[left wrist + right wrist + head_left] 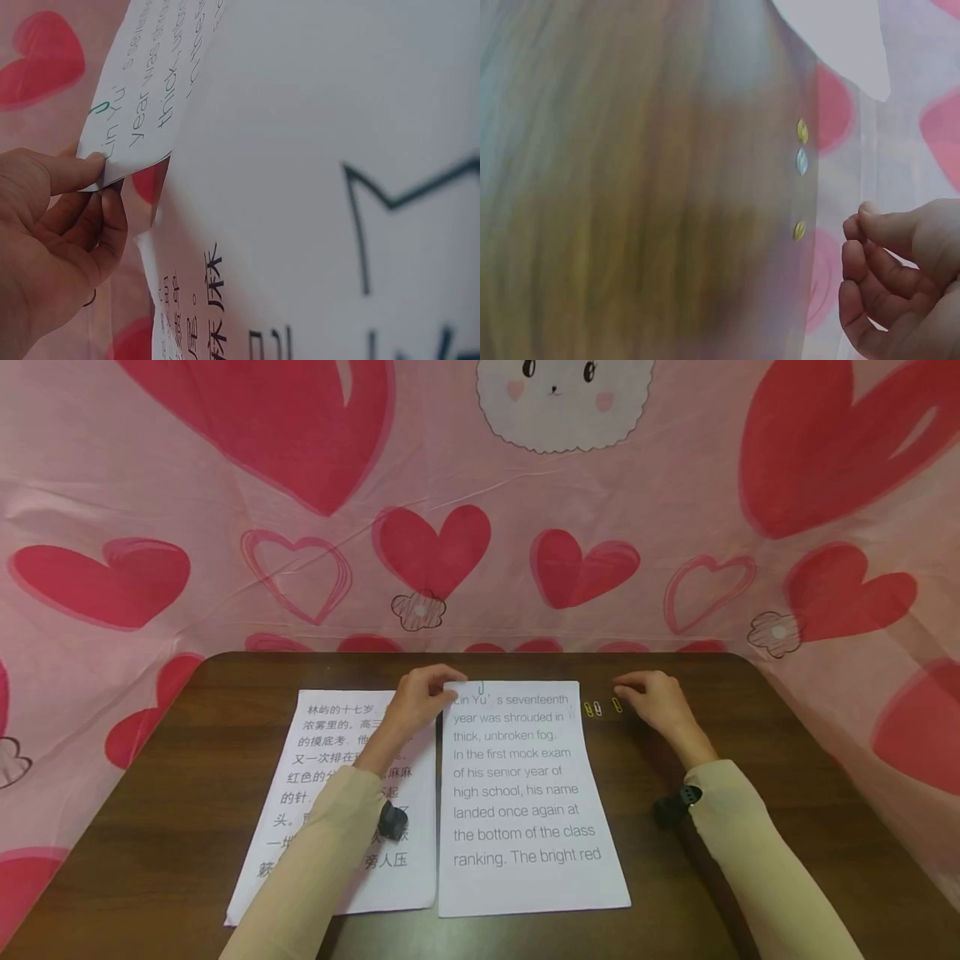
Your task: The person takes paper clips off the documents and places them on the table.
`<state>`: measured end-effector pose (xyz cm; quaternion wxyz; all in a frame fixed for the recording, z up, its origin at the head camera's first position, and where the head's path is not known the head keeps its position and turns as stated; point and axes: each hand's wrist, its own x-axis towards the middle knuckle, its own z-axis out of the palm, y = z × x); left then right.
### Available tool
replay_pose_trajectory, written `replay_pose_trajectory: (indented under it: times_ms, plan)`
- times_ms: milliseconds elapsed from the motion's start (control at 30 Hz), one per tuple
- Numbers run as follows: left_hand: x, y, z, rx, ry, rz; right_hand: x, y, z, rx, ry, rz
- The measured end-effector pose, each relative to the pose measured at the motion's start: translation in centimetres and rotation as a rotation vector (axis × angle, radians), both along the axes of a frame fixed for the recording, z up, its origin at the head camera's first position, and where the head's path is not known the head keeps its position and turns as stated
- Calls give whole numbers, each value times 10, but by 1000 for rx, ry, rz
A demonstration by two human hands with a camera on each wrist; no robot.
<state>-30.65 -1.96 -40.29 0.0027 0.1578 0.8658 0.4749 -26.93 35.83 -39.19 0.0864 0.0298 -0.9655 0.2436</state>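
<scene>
My left hand (420, 697) pinches the upper left corner of the English-printed sheet of paper (517, 793), thumb on top and fingers beneath. In the left wrist view, that corner is raised between my thumb and fingers. A green paper clip (100, 107) sits on the sheet's top edge. To the right of the sheet, my right hand (660, 700) hovers with loosely curled fingers, and nothing shows between them. Near its fingertips lies a yellow paper clip (617, 704). Another yellow paper clip (588, 709) and a white paper clip (597, 708) lie side by side, closer to the sheet.
A Chinese-printed sheet (300, 793) lies to the left on the brown wooden table (180, 810), partly covered by my left forearm. Behind the table hangs a pink cloth (210, 460) with red hearts. Each wrist wears a dark camera (393, 821).
</scene>
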Motion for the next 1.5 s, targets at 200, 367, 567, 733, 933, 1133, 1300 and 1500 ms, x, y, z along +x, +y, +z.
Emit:
replay_pose_trajectory:
  times_ms: [200, 367, 567, 733, 933, 1133, 1300, 1500]
  plan:
    - [-1, 0, -2, -2, 10, -1, -4, -18, 4, -44, 60, -23]
    - [-2, 0, -2, -3, 0, 5, -6, -32, 7, -98, 74, -28]
    - [-3, 0, -2, -3, 9, 1, -10, -48, 8, -161, 71, -19]
    - [-3, 0, -1, 12, 18, -10, -14, -62, 8, -189, 82, -1]
    - [-4, -1, -2, 9, 9, -9, -19, -84, 8, -181, 55, 48]
    - [-4, -1, -1, 9, 11, -4, -23, -107, 11, -149, 7, 111]
    - [-3, 0, 0, 2, 33, -3, -25, -128, 15, -134, -39, 172]
    - [-4, 3, 2, 1, 56, -14, -30, -149, 16, -97, -30, 225]
